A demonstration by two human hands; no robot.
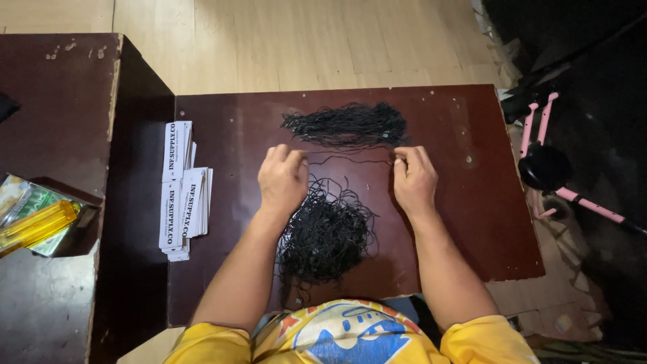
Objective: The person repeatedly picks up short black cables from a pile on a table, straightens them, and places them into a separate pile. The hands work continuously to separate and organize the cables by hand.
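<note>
both hands pinch one thin black cord (pixel 350 160) stretched at frame centre: left hand (pixel 283 176), right hand (pixel 412 176). it looks light, limp, tangle-prone; best held by its ends, between the cord heaps.

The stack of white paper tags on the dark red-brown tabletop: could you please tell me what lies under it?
The stack of white paper tags lies fanned directly on the dark red-brown tabletop, near its left edge. Only the top tags show; whatever sits beneath the lower ones is covered.
</note>
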